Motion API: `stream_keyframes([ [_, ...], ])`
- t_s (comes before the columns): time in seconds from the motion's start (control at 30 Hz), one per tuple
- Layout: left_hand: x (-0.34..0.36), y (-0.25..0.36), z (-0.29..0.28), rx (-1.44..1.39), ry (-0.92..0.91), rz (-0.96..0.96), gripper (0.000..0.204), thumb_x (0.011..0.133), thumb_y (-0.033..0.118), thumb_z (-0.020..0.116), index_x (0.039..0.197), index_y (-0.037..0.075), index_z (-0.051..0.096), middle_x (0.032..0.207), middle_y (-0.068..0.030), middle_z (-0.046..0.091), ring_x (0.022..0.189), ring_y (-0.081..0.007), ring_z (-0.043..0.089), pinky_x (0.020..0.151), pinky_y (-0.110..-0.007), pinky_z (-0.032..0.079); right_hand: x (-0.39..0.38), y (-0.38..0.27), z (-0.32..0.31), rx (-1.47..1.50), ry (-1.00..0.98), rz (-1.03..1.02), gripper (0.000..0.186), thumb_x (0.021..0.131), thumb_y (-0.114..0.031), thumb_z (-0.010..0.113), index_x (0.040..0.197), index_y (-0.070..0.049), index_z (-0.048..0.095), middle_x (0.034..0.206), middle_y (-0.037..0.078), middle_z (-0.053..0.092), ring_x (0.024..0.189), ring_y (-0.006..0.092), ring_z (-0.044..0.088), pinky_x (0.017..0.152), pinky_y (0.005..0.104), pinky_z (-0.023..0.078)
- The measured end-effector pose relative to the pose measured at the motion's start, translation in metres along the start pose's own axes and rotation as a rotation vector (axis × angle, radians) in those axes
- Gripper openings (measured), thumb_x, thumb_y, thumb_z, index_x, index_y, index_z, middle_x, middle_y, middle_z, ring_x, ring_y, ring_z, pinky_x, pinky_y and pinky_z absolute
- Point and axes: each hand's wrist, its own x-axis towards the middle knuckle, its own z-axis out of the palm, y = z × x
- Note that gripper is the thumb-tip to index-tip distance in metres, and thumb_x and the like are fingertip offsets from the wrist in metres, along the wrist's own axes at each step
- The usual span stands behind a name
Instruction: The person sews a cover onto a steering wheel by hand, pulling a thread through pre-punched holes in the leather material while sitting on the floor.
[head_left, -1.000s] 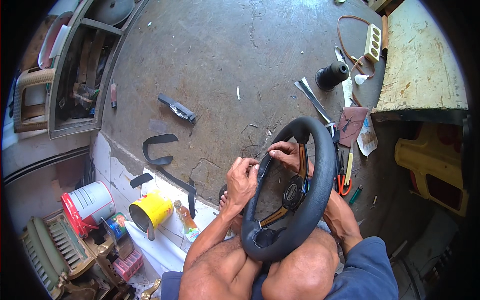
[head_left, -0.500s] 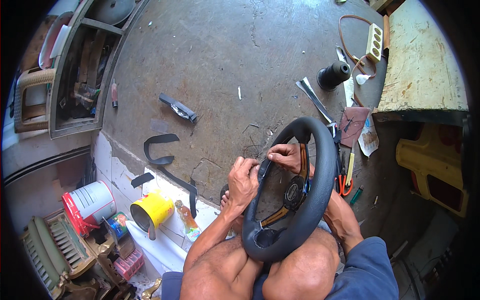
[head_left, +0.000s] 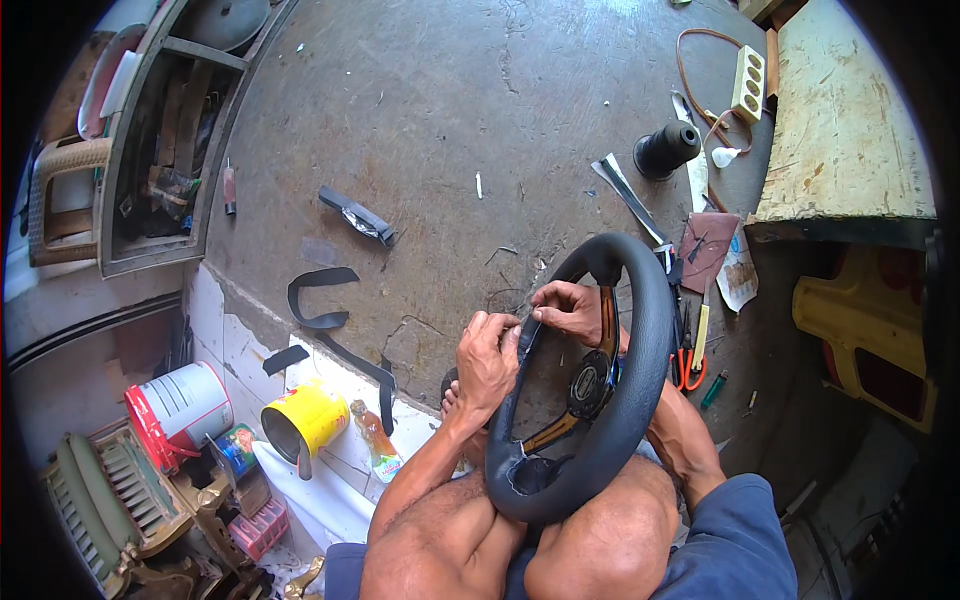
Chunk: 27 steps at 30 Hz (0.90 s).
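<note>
A steering wheel (head_left: 645, 400) with a black leather-like covering and wood-coloured spokes rests tilted on my knees. My left hand (head_left: 488, 360) is closed on the left side of its rim from outside, thumb and fingertips pressed together at the covering's edge. My right hand (head_left: 572, 310) reaches through the wheel, its forearm passing behind the right side of the rim. Its fingers pinch the inner edge of the covering, close to my left fingertips. Whether a needle or thread is between the fingers is too small to tell. Near the bottom, the covering's inner edge shows a pale, rough seam.
Orange-handled scissors (head_left: 691, 368), a yellow-handled knife (head_left: 701, 335) and a green lighter (head_left: 714, 390) lie right of the wheel. Beyond stand a black cone-shaped spool (head_left: 667, 151) and a power strip (head_left: 748, 86). Black strips (head_left: 318, 300) and a yellow can (head_left: 310, 415) are at left.
My right fingers have shifted slightly up and left along the rim. The left hand and the wheel stay almost the same.
</note>
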Motion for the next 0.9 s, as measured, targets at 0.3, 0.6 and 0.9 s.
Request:
stream_keyframes([
  [0.3,-0.001,-0.002,0.001,-0.104,-0.021,-0.136,0.009,0.088,0.004,0.067,0.096,0.001,0.069,0.082,-0.0116,0.063,0.068,-0.021,0.063,0.065,-0.034,0.05,-0.006,-0.019,0.006,0.076,0.025,0.204,0.029,0.091,-0.021,0.076,0.114,-0.005,0.067,0.07,-0.008,0.054,0.057,0.0014,0.045,0.051,0.0197,0.032],
  [0.6,0.001,0.001,0.003,-0.101,0.018,-0.188,0.01,0.089,0.008,0.068,0.096,0.001,0.07,0.082,-0.0112,0.063,0.066,-0.0196,0.063,0.063,-0.034,0.05,-0.011,-0.004,0.007,0.094,0.084,0.25,0.027,0.092,-0.022,0.075,0.109,-0.002,0.071,0.066,-0.006,0.055,0.057,0.0033,0.044,0.052,0.0215,0.03],
  [0.9,-0.002,0.002,0.009,-0.12,-0.022,-0.187,0.008,0.089,0.008,0.066,0.095,0.002,0.067,0.082,-0.0125,0.062,0.068,-0.0241,0.064,0.064,-0.037,0.05,-0.005,-0.009,0.023,0.417,0.208,0.289,0.021,0.091,-0.021,0.075,0.104,-0.004,0.072,0.067,-0.006,0.056,0.056,0.0038,0.045,0.049,0.021,0.029],
])
